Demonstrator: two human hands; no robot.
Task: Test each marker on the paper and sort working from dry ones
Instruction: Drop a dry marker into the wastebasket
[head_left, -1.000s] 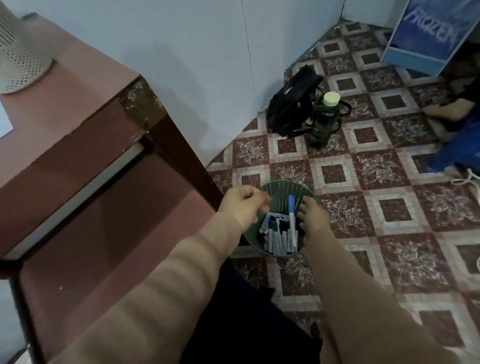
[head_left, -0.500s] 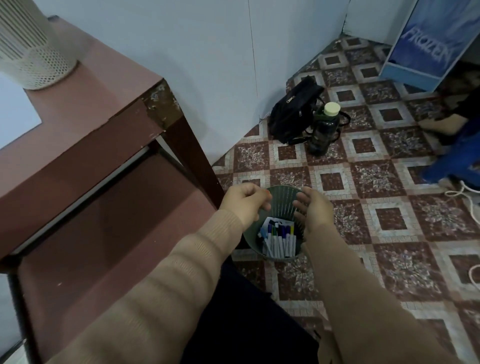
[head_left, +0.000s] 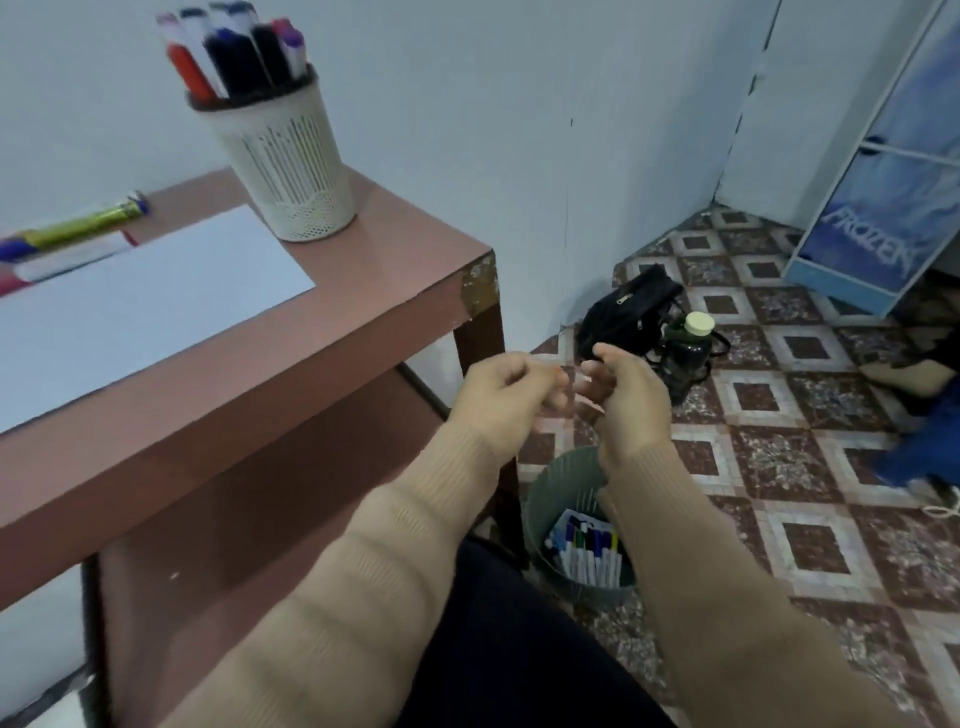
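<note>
Reading "FROZEN" on blue cabinet (head_left: 883, 218), markers (head_left: 589, 558) in bin (head_left: 550, 488)

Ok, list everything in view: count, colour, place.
table: one, reddish-brown, left
paper: one sheet, white, on table
pen holder: one, white mesh, table's far corner
markers in holder: several, mixed colours, blurred
loose markers: a few, beyond the paper
bin: one, green, floor
markers in bin: many, white-bodied
bag: one, black, by wall
bottle: one, dark, cream cap, beside bag
cabinet: one, blue, right
left hand: fingers curled, raised
right hand: loosely curled, alongside
</note>
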